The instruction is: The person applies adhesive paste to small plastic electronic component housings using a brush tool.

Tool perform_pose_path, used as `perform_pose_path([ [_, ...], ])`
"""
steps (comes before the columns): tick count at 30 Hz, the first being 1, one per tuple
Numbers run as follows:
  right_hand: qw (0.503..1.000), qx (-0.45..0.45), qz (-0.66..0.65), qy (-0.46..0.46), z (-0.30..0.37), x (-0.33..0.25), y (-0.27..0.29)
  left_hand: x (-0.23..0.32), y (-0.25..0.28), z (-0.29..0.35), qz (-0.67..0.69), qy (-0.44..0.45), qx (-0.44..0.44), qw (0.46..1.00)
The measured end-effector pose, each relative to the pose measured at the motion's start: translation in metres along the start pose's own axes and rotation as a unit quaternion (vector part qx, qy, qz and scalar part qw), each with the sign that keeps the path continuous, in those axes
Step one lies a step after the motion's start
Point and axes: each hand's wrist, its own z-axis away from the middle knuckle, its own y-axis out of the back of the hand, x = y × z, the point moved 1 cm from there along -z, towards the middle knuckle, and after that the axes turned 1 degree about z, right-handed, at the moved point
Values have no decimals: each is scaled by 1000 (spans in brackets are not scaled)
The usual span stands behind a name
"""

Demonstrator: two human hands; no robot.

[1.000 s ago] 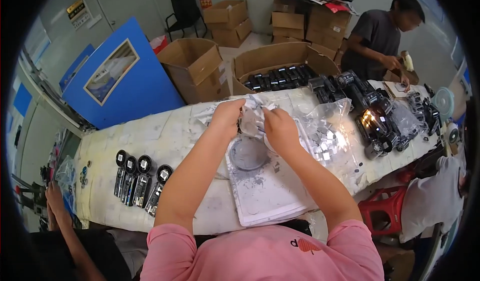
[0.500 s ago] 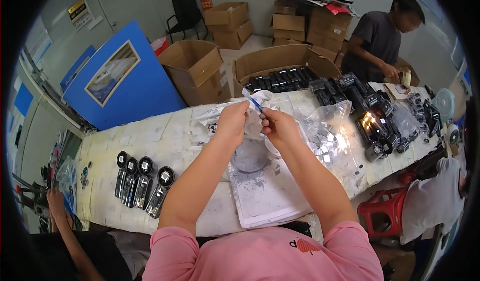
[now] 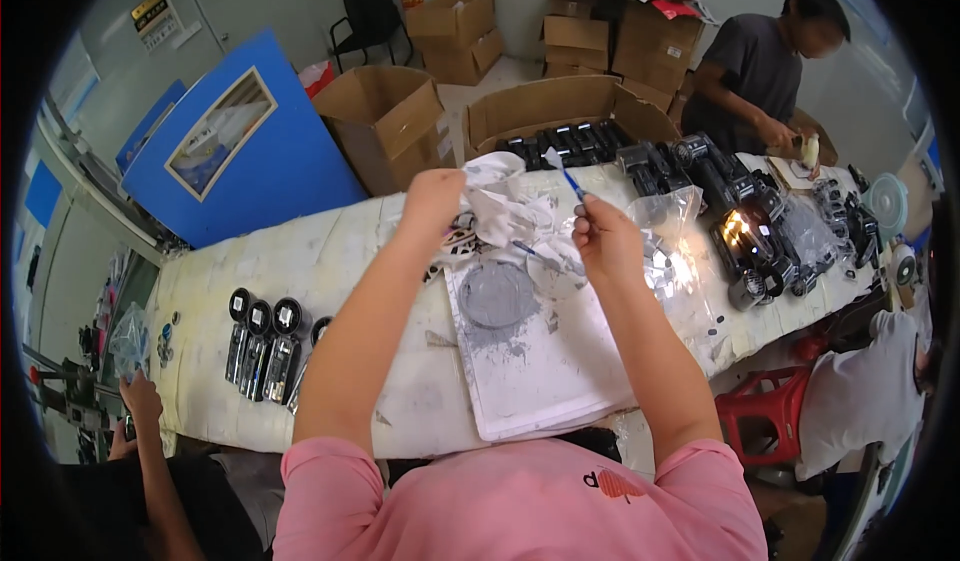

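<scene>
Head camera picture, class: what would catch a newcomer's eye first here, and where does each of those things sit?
First, the two bare hands raised mid-picture over the long white table: the left hand grips a crumpled white cloth, and the right hand pinches a thin blue stick. Below them lies a white sheet with a grey round smudge. A big blue board leans behind the table at the left.

Whatever the left hand [image 3: 432, 199] grips is buried in the crumpled white wrap [image 3: 505, 206], and the small parts beside that wrap are too tiny to tell.
</scene>
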Motion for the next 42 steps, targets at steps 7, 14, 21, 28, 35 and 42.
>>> perform_pose_path([
  [7, 852, -112, 483, 171, 59, 9, 21, -17, 53, 17, -274, 1, 100, 957],
  [14, 649, -224, 620, 381, 88, 38, 37, -40, 60, 124, -230, -230, 40, 945],
  [21, 663, -154, 630, 373, 122, 41, 38, -110, 60, 214, -317, -296, 85, 897],
  [28, 732, -56, 577, 359, 143, 45, 80, -131, 56, 232, -269, -219, 147, 926],
  [35, 875, 103, 429, 200, 120, 49, 106, -127, 56, 235, -287, -241, 172, 911],
  [42, 908, 80, 358, 204, 119, 52, 108, -134, 55, 231, -283, -232, 161, 917],
])
